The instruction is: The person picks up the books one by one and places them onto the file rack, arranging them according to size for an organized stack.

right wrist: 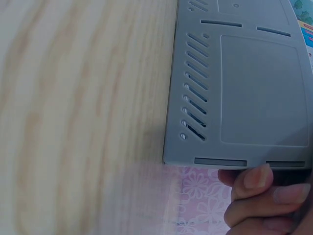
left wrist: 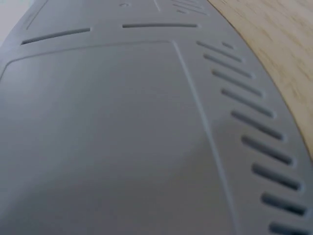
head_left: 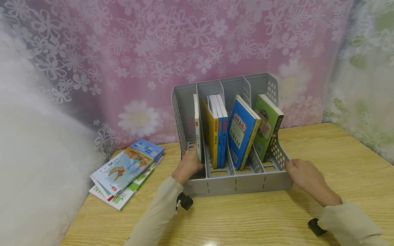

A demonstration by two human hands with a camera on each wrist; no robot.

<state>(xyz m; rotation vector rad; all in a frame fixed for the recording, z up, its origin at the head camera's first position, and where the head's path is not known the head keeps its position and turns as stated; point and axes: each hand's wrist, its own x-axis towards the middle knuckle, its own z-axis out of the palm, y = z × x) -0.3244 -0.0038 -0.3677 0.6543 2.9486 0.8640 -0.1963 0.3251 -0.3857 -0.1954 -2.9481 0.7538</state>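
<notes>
A grey desktop book rack point(head_left: 246, 182) with upright dividers stands on the table. My left hand point(head_left: 189, 164) reaches into its leftmost compartment and grips the lower part of a thin white-spined book point(head_left: 197, 133), which stands upright against the divider. My right hand point(head_left: 307, 177) holds the rack's right front corner, and its curled fingers point(right wrist: 257, 178) show at the side edge in the right wrist view. The left wrist view holds only the rack's slotted front wall point(left wrist: 112, 122), with the left hand out of sight there.
Right of the white book stand a yellow book point(head_left: 210, 133) with two blue books point(head_left: 222, 140), then a leaning blue book point(head_left: 241, 131) and a green book point(head_left: 267, 128). Several books point(head_left: 123, 171) lie piled left of the rack. A flowered curtain point(head_left: 200, 41) hangs behind the wooden table point(head_left: 240, 218).
</notes>
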